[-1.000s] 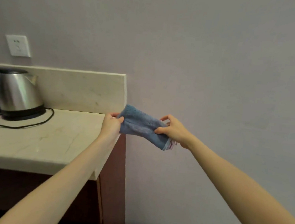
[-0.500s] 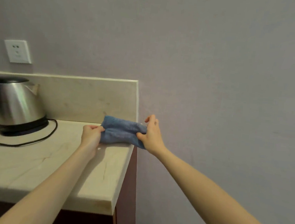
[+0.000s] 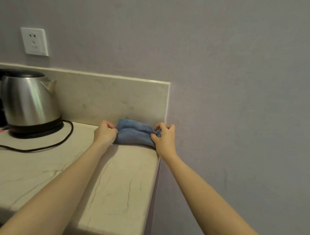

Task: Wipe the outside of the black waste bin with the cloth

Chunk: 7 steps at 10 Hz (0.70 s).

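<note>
A folded blue cloth (image 3: 134, 133) lies on the beige stone counter (image 3: 119, 185), in its back right corner against the backsplash. My left hand (image 3: 105, 133) pinches the cloth's left end. My right hand (image 3: 164, 137) pinches its right end, at the counter's right edge. The black waste bin is not in view.
A steel electric kettle (image 3: 29, 102) stands on its black base at the left, with a black cord (image 3: 36, 148) looping across the counter. A white wall socket (image 3: 34, 41) sits above it. The grey wall (image 3: 244, 105) runs along the counter's right edge.
Both hands carried the cloth from the air beside the counter leftward and down onto the counter's back right corner. The view has shifted too, showing more of the counter top.
</note>
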Tool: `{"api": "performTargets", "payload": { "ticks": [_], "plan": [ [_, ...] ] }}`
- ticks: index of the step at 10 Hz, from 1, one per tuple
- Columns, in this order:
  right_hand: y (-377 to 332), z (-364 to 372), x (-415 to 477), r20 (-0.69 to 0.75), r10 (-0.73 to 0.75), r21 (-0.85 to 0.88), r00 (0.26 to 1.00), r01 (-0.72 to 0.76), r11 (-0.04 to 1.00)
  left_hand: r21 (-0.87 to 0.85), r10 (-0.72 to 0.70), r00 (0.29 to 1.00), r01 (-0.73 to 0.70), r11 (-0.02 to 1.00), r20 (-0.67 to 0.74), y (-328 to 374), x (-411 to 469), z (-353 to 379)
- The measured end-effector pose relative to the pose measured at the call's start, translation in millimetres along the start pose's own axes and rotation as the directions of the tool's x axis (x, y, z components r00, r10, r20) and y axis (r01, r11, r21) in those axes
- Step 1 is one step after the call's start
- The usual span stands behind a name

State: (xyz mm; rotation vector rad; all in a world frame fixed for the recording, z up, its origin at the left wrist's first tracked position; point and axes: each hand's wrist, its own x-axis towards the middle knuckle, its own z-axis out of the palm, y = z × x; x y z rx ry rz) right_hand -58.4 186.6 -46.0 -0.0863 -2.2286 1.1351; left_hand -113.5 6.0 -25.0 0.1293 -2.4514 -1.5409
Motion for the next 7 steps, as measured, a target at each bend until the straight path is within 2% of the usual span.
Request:
{"api": "performTargets", "payload": {
  "ticks": [2, 3, 4, 5, 6, 7],
  "plan": [
    [11.1, 0.5, 6.4, 0.016, 0.112, -0.060, 0.994, -0.111, 0.992, 0.050, 0.054, 0.999, -0.053, 0.997, -0.006, -1.1, 11.2, 7.2],
    [16.1, -6.9, 6.9, 0.126, 0.218, -0.111, 0.968, -0.204, 0.973, 0.044, 0.058, 0.998, -0.058, 0.997, -0.005, -4.5, 11.6, 6.2],
    [15.6, -23.2, 7.3, 0.286, 0.286, -0.072, 0.914, -0.278, 0.958, 0.047, 0.062, 0.998, -0.061, 0.997, -0.021, -4.7, 4.1, 4.8],
    [12.8, -43.3, 1.4, 0.388, 0.263, 0.040, 0.883, -0.301, 0.953, 0.101, 0.026, 0.998, -0.020, 0.995, -0.060, -1.4, -5.9, 8.4],
    [4.7, -69.0, -6.2, 0.445, 0.320, 0.067, 0.836, -0.387, 0.920, 0.231, -0.017, 0.995, 0.038, 0.972, -0.094, 11.6, -21.7, 11.2],
    [3.2, -96.5, -7.4, 0.447, 0.394, 0.056, 0.803, -0.465, 0.883, 0.204, 0.056, 0.996, -0.040, 0.978, -0.073, 33.1, -34.2, 16.0]
  ]
}}
